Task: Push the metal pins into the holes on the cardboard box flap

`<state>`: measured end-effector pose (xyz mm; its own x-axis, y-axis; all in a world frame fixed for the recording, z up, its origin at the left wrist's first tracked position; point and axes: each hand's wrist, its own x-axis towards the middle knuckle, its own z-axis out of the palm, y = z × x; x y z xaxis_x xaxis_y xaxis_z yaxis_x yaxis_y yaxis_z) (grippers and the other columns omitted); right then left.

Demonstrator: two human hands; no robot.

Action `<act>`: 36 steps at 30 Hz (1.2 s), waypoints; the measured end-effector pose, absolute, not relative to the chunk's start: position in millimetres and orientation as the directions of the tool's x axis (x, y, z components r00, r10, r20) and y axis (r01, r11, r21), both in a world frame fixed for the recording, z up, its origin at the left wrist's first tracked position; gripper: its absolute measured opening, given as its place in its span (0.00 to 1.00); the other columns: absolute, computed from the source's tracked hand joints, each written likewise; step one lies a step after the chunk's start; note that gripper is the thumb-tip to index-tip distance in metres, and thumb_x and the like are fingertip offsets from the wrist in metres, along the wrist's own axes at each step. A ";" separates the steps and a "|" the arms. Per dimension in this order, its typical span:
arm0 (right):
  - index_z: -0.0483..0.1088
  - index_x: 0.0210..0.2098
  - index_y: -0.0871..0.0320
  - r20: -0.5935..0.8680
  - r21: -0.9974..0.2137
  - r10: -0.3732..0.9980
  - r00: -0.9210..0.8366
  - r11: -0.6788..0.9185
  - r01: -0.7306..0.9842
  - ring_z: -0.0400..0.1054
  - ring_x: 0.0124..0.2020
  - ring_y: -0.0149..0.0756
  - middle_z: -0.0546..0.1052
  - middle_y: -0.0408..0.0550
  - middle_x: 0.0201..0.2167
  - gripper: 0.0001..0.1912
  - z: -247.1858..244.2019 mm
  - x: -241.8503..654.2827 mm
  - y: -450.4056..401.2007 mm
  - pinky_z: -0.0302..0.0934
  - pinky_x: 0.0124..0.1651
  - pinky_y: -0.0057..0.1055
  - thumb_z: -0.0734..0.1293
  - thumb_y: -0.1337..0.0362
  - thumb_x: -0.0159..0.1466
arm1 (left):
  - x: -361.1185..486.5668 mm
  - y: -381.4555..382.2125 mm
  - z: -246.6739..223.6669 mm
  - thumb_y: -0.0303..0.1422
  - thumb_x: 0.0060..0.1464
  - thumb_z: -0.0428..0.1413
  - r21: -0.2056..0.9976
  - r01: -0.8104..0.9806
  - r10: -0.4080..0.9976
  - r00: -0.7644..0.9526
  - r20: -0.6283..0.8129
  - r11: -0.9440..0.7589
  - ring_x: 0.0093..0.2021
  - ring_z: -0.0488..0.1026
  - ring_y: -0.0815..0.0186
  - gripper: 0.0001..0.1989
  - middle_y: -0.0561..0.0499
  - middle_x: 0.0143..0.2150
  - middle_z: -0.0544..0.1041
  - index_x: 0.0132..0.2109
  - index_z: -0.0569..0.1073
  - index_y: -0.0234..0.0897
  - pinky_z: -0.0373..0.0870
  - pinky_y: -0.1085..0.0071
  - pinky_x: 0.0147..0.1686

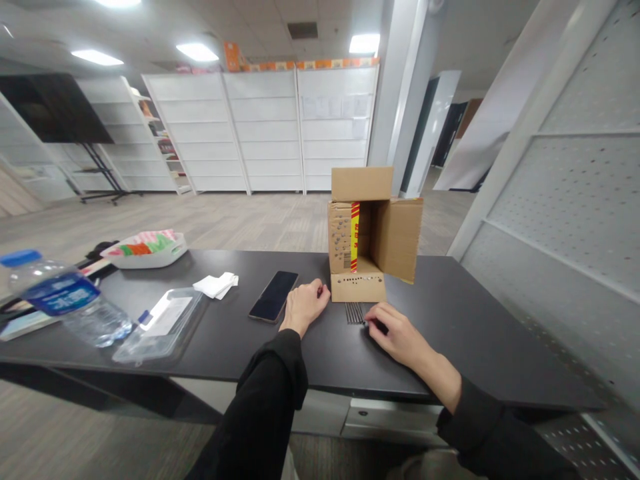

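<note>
On the dark table stands an open cardboard box [341, 240], its flaps spread and a red and yellow tape strip down its front. Dark round spots dot the left panel and the lower flap. A row of several thin dark nails [354, 313] lies just in front of that flap. My right hand [395, 331] is at the row's right end, thumb and forefinger pinched at the last nail. Curled on the table by the box's lower left corner, my left hand [307, 305] has its fingertips turned away, so any content is hidden. A black phone [273, 297] lies beside it.
Left of the phone are a crumpled white tissue [217, 285] and a clear plastic case [161, 325]. A water bottle [70, 300] lies tilted at the far left, near a white basket [150, 259] with colourful packets. A perforated white panel [575, 200] rises at the right.
</note>
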<state>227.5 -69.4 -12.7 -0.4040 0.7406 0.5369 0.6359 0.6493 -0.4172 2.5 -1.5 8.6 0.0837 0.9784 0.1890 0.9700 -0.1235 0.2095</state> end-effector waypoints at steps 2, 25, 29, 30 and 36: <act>0.69 0.37 0.55 0.518 -0.410 0.747 -0.417 0.644 0.646 0.69 0.38 0.38 0.74 0.48 0.34 0.09 -12.7 226.7 -69.2 0.65 0.42 0.35 0.60 0.72 0.63 | 2.9 -1.9 9.9 0.43 0.63 0.43 0.215 0.970 0.981 0.073 0.180 -0.112 0.40 0.78 0.60 0.18 0.46 0.38 0.81 0.40 0.75 0.42 0.66 0.70 0.37; 0.69 0.35 0.55 0.470 -0.446 0.777 -0.418 0.618 0.648 0.67 0.39 0.38 0.73 0.47 0.34 0.08 -16.0 226.5 -63.4 0.62 0.44 0.37 0.60 0.73 0.62 | 0.4 0.6 3.4 0.42 0.63 0.43 0.214 0.963 0.966 0.110 0.234 -0.161 0.37 0.78 0.59 0.18 0.47 0.35 0.81 0.39 0.75 0.42 0.65 0.70 0.34; 0.69 0.35 0.56 0.479 -0.438 0.765 -0.430 0.633 0.639 0.68 0.39 0.39 0.74 0.48 0.34 0.09 -16.7 225.9 -62.4 0.62 0.44 0.37 0.60 0.74 0.62 | 0.0 1.9 1.4 0.42 0.63 0.43 0.217 0.963 0.964 0.105 0.244 -0.160 0.37 0.78 0.59 0.17 0.47 0.35 0.81 0.38 0.75 0.42 0.64 0.70 0.33; 0.69 0.35 0.56 0.480 -0.439 0.766 -0.428 0.632 0.639 0.68 0.39 0.39 0.74 0.48 0.34 0.09 -16.9 225.9 -62.3 0.62 0.44 0.36 0.60 0.74 0.62 | 0.0 2.1 1.1 0.42 0.63 0.43 0.219 0.963 0.964 0.103 0.244 -0.158 0.36 0.78 0.59 0.17 0.47 0.35 0.81 0.38 0.75 0.42 0.64 0.70 0.33; 0.69 0.36 0.55 0.459 -0.454 0.782 -0.423 0.615 0.645 0.68 0.40 0.39 0.74 0.48 0.35 0.09 -15.1 226.0 -63.1 0.62 0.45 0.36 0.60 0.73 0.62 | 0.1 2.5 1.4 0.42 0.63 0.43 0.230 0.961 0.968 0.096 0.232 -0.150 0.36 0.78 0.60 0.18 0.46 0.35 0.80 0.39 0.75 0.42 0.63 0.70 0.33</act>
